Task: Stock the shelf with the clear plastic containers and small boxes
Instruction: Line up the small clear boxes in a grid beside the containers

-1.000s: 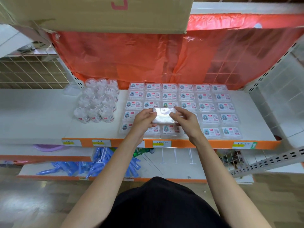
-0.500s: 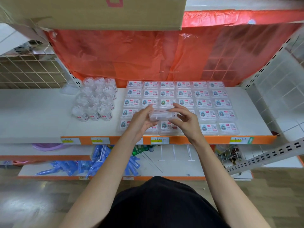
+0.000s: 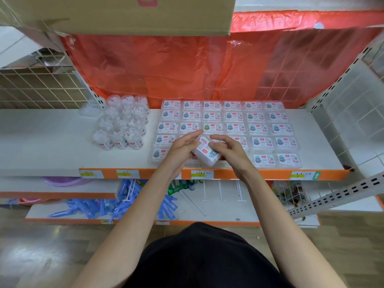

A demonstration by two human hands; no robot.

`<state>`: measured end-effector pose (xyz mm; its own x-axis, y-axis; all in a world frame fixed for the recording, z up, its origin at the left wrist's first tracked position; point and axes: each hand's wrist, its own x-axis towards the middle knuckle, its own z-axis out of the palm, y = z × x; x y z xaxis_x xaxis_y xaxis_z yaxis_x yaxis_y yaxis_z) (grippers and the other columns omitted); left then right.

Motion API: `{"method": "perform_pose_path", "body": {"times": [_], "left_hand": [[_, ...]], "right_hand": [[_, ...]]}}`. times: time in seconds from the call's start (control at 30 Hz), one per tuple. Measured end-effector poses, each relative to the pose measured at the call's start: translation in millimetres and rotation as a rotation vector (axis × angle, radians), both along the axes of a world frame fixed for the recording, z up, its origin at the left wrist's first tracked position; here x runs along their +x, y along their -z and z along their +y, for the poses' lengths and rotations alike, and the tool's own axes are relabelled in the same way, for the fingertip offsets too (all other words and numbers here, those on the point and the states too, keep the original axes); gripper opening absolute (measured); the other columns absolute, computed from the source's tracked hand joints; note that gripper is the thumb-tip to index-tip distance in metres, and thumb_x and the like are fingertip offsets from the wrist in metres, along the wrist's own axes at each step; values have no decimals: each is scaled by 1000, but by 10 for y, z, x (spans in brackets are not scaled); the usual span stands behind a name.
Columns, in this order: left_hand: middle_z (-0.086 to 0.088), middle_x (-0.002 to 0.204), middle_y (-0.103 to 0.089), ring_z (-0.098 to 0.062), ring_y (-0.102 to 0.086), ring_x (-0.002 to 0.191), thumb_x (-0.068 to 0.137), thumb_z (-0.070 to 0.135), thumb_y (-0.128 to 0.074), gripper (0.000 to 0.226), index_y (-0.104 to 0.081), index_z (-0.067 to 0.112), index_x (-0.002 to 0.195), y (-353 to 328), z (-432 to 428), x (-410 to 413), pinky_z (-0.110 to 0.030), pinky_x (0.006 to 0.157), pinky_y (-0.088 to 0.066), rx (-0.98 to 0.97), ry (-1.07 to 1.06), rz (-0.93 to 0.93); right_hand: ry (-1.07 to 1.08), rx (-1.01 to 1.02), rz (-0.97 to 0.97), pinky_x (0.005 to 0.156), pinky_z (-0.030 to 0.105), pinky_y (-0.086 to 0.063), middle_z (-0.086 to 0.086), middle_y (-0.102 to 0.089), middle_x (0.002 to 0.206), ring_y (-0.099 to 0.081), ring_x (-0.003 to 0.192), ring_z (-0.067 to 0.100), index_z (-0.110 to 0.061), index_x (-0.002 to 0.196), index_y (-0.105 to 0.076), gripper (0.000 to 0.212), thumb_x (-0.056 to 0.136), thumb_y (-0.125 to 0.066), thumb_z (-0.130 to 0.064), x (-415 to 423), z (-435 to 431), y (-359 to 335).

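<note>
A small clear plastic box (image 3: 205, 153) with a printed label is tilted above the front rows of the white shelf (image 3: 52, 140). My left hand (image 3: 182, 146) holds its left side with fingers fairly straight, and my right hand (image 3: 225, 148) grips its right side with curled fingers. Rows of the same labelled boxes (image 3: 234, 123) lie flat on the shelf. A cluster of round clear containers (image 3: 122, 125) stands to their left.
A cardboard carton (image 3: 116, 13) sits overhead. Orange plastic sheeting (image 3: 207, 65) hangs behind the shelf. Wire grid panels (image 3: 31, 88) flank it. On the lower shelf lie blue plastic items (image 3: 124, 204). A loose perforated shelf rail (image 3: 336, 196) slants at lower right.
The box has turned between my hands, from label side down to label side up and tilted. Both hands stayed over the front middle of the shelf.
</note>
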<state>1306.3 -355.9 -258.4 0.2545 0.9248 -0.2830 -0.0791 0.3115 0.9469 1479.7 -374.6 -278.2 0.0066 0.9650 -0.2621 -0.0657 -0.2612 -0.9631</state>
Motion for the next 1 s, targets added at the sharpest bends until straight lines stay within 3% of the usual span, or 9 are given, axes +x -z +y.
{"method": "perform_pose_path", "body": {"times": [0.2,0.4,0.53,0.63,0.7,0.8,0.83,0.9,1.0], "left_hand": [[-7,119,-68,-19,-68,105,96,26,-61,38,-55,15,132,5,-22,95,-32,85,-55,-61,-53,5],[-10,109,-66,-19,-67,89,95,11,-62,30,-57,9,124,83,-53,207,-31,81,-57,-45,-21,85],[-7,101,-66,-13,-61,78,98,11,-55,24,-62,9,121,74,-5,211,-24,71,-55,-9,-4,148],[-5,104,-67,-11,-60,82,100,12,-51,23,-66,13,118,62,29,216,-22,69,-52,15,33,216],[-6,107,-68,-11,-63,86,101,13,-50,25,-66,11,121,55,26,256,-21,67,-52,22,75,227],[-10,116,-68,-19,-65,100,103,16,-47,29,-63,10,125,78,12,355,-24,75,-54,36,71,229],[-8,118,-67,-21,-64,106,103,19,-46,29,-63,13,126,98,1,378,-24,79,-53,82,51,272],[-2,127,-62,-17,-57,117,101,24,-49,30,-61,18,128,168,-35,367,-23,90,-47,315,54,532],[-1,147,-45,-20,-36,137,93,30,-62,43,-55,21,134,352,-101,296,-38,114,-25,623,204,946]], "right_hand": [[113,-7,78,75,31,-53,15,-69,100,-66,89,22,-20,121,-62,33,90,-65,-9,69,-41,24],[137,-5,117,78,29,-56,20,-60,104,-63,89,25,-11,133,-50,46,90,-64,-4,132,-99,82],[108,211,-215,88,14,-47,-5,-54,123,-55,110,5,-24,137,-49,65,80,-81,-16,222,-180,94],[-4,399,-456,97,13,-39,-15,-49,138,-45,125,-2,-30,129,-58,71,67,-91,-25,350,-215,89],[-19,455,-570,98,20,-40,-17,-55,131,-44,120,-9,-27,119,-66,61,64,-92,-28,396,-215,81],[43,500,-623,88,13,-38,-17,-61,120,-49,110,-6,-24,112,-69,55,63,-92,-33,456,-226,104],[70,508,-623,86,11,-38,-14,-62,120,-51,109,-1,-23,111,-69,54,63,-92,-32,490,-236,129],[125,511,-644,86,11,-38,-7,-62,120,-54,110,8,-21,110,-69,52,65,-92,-31,589,-263,208],[198,449,-711,89,13,-38,-8,-61,121,-53,111,13,-22,110,-67,51,66,-91,-29,768,-343,321]]}}
